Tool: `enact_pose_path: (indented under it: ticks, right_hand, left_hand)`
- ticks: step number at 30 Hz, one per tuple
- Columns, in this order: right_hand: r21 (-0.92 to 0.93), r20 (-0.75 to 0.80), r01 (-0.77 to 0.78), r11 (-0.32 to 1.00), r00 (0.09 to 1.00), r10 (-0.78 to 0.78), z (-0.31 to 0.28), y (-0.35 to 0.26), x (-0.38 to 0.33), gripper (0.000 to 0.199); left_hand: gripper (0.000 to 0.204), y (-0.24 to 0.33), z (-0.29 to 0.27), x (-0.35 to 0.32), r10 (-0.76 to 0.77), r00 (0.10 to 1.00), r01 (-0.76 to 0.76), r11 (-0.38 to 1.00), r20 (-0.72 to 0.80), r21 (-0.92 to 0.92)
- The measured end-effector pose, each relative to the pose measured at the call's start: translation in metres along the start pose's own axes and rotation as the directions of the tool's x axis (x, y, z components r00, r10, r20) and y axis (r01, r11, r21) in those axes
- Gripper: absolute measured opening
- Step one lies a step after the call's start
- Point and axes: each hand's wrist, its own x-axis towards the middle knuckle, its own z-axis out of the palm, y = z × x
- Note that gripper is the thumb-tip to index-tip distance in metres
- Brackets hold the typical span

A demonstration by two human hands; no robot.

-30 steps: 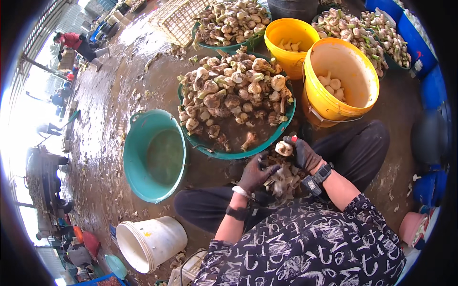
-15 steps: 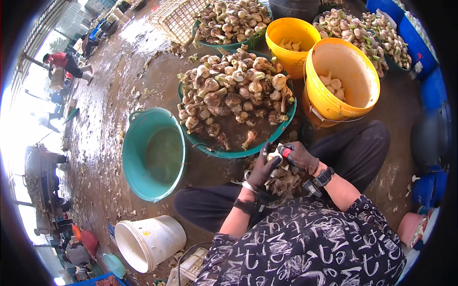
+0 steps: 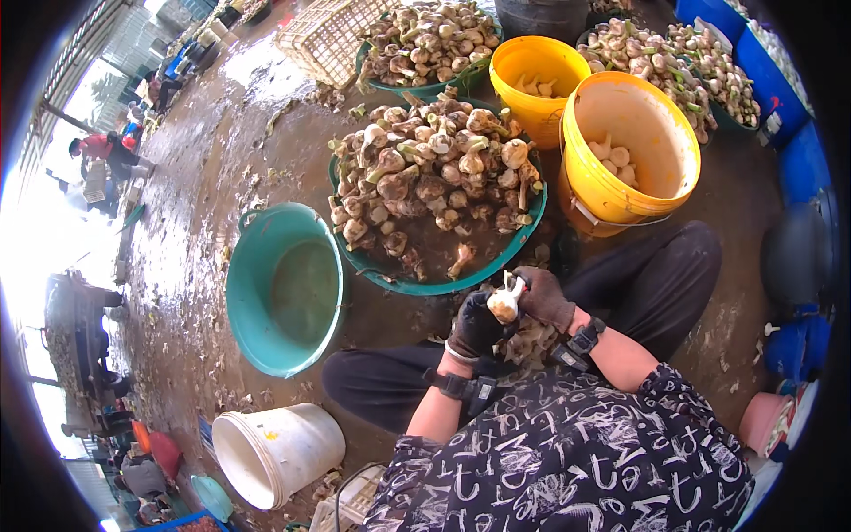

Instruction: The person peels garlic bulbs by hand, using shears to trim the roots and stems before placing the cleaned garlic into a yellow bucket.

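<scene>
The left hand [image 3: 479, 324], in a dark glove, curls around the left side of a garlic bulb [image 3: 503, 306], holding it with the pale cut stem pointing up and away. The right hand [image 3: 547, 300], gloved too, has its fingers bent in narrowly against the bulb's right side; whether they also grip a tool I cannot tell. The bulb sits between the two hands, above the lap and just on the near side of a large green tub [image 3: 425, 289]. Loose papery peelings [image 3: 530, 344] lie under the hands, between the dark-trousered legs [image 3: 651, 275].

The large tub bears a heap of unpeeled garlic [image 3: 434, 164], piled high on its far side and thinning toward the near rim. To its left stands a turquoise tub [image 3: 257, 310], tilted in view, and nearer on the left a white bucket [image 3: 306, 448] lies on its side. To the right of the heap are two yellow buckets, the near one [image 3: 585, 191] with a few pale bulbs [image 3: 613, 162] at the bottom. Far beyond the heap, a cream lattice crate [image 3: 324, 40] rests on the wet floor [image 3: 199, 222]
</scene>
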Motion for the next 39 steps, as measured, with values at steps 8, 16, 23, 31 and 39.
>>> enact_pose_path:
  ticks: [8,16,23,31,39]
  right_hand:
    - [0.836,0.377,-0.428,0.343,0.903,0.206,-0.018,-0.009,0.004,0.027]
    - [0.688,0.171,-0.306,0.658,0.949,0.263,-0.01,-0.001,0.006,0.017]
    - [0.728,0.041,-0.323,0.604,0.901,0.433,0.0,0.016,0.004,0.01]
    - [0.862,0.061,-0.403,0.309,0.686,0.725,-0.037,0.051,0.017,0.011]
    - [0.694,0.115,-0.295,0.657,0.946,0.304,-0.031,-0.003,0.014,0.012]
  left_hand:
    - [0.036,-0.007,-0.012,0.011,-0.398,0.9,0.378,0.502,0.18,-0.778]
    - [0.026,-0.012,0.001,0.01,-0.47,0.882,0.364,0.715,-0.025,-0.598]
    - [0.014,-0.002,-0.008,0.005,-0.345,0.932,0.304,0.911,-0.112,-0.278]
    - [0.025,0.033,-0.037,-0.028,-0.351,0.893,0.342,0.936,0.281,0.083]
    - [0.046,0.011,-0.021,0.017,-0.143,0.979,0.145,0.989,-0.145,0.007]
